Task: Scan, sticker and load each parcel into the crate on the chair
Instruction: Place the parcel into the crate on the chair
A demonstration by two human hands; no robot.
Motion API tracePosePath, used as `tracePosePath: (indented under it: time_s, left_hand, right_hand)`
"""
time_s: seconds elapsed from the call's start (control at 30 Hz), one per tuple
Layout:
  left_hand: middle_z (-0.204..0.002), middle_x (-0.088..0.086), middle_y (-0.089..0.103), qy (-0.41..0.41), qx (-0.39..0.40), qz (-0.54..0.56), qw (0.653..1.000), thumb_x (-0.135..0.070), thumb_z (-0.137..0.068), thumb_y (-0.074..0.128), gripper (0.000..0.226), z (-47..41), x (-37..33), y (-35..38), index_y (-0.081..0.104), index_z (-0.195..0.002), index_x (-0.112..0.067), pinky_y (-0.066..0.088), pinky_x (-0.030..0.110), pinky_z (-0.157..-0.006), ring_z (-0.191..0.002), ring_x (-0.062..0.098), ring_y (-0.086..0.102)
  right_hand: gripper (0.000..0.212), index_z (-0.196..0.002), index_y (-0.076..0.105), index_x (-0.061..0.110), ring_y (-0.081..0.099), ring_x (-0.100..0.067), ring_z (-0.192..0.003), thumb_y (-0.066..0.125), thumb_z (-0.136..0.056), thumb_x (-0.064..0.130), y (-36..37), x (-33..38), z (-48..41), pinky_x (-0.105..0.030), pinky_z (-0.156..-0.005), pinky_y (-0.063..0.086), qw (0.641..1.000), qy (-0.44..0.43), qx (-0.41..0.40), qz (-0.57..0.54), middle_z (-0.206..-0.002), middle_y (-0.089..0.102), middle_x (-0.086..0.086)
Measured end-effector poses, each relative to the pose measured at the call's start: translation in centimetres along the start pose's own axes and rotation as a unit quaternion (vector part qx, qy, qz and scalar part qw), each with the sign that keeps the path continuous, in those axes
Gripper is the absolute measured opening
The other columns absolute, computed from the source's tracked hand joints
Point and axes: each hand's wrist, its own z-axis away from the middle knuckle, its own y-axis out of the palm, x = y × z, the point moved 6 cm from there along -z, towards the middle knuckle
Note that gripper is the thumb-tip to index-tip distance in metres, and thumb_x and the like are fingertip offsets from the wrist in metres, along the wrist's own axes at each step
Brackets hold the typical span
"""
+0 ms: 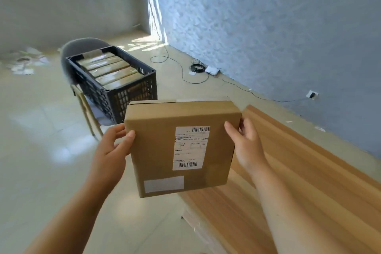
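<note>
I hold a flat brown cardboard parcel (156, 146) in the air in front of me, its face turned up. It carries a white shipping label with barcodes (190, 148) and a small pale sticker (164, 184) near its lower left corner. My left hand (112, 150) grips its left edge and my right hand (246, 144) grips its right edge. Beyond it a dark slatted plastic crate (132, 88) stands on a grey chair (82, 47). Several brown parcels (109, 68) stand on edge in a row inside the crate.
A wooden table (288, 171) runs along my right side, under the parcel's right part. Thin black cables (181, 68) and a white device (212, 70) lie on the tiled floor by the blue wall. Scattered papers (24, 62) lie at the far left.
</note>
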Motion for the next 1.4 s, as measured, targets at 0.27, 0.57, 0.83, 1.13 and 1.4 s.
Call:
tracePosePath:
  time_s: [0.27, 0.57, 0.83, 1.13, 1.4]
  left_hand:
    - [-0.118, -0.001, 0.061, -0.052, -0.09, -0.036, 0.994, -0.04, -0.091, 0.053, 0.033, -5.8, 5.4, -9.9, 0.053, -0.122, -0.029, 0.05, 0.048, -0.09, -0.102, 0.022, 0.06]
    - [-0.115, -0.017, 0.052, -0.105, -0.09, -0.066, 0.988, -0.039, -0.083, 0.063, 0.047, -20.5, 8.5, -13.8, 0.04, -0.122, -0.049, 0.048, 0.032, -0.076, -0.093, 0.015, 0.059]
    - [-0.129, -0.013, 0.047, -0.123, -0.05, -0.003, 0.991, -0.033, -0.077, 0.069, 0.063, -34.3, 10.4, -14.9, 0.031, -0.115, -0.065, 0.052, 0.017, -0.058, -0.089, 0.007, 0.061]
    - [-0.122, -0.012, 0.051, -0.147, -0.097, -0.014, 0.984, -0.037, -0.084, 0.064, 0.054, -48.5, 14.8, -17.4, 0.034, -0.129, -0.04, 0.053, 0.036, -0.078, -0.099, 0.016, 0.059]
    - [-0.11, -0.01, 0.049, -0.169, -0.068, -0.075, 0.98, -0.04, -0.086, 0.06, 0.047, -61.9, 18.0, -18.1, 0.036, -0.126, -0.033, 0.054, 0.035, -0.074, -0.093, 0.014, 0.056]
  right_hand:
    - [0.036, -0.124, 0.048, 0.041, 0.056, -0.004, -0.106, 0.06, -0.089, 0.042, 13.9, -2.3, -6.4, -0.028, -0.083, 0.05, 0.992, 0.024, 0.101, 0.076, -0.115, 0.059, 0.023]
    - [0.026, -0.116, 0.046, 0.05, 0.054, 0.003, -0.091, 0.05, -0.091, 0.05, 27.2, -5.9, -20.9, -0.013, -0.065, 0.043, 0.983, 0.066, 0.141, 0.094, -0.102, 0.054, 0.033]
    - [0.03, -0.119, 0.044, 0.042, 0.053, 0.002, -0.09, 0.053, -0.091, 0.047, 34.4, -6.5, -33.7, -0.02, -0.07, 0.046, 0.983, 0.099, 0.116, 0.106, -0.102, 0.053, 0.025]
    - [0.063, -0.136, 0.034, 0.046, 0.049, -0.013, -0.111, 0.069, -0.084, 0.035, 41.1, -6.4, -44.8, -0.045, -0.094, 0.046, 0.966, 0.084, 0.155, 0.188, -0.125, 0.049, 0.014]
    - [0.067, -0.137, 0.03, 0.024, 0.049, -0.018, -0.109, 0.071, -0.084, 0.027, 47.1, -6.9, -54.7, -0.04, -0.093, 0.045, 0.939, 0.109, 0.118, 0.304, -0.135, 0.045, 0.0]
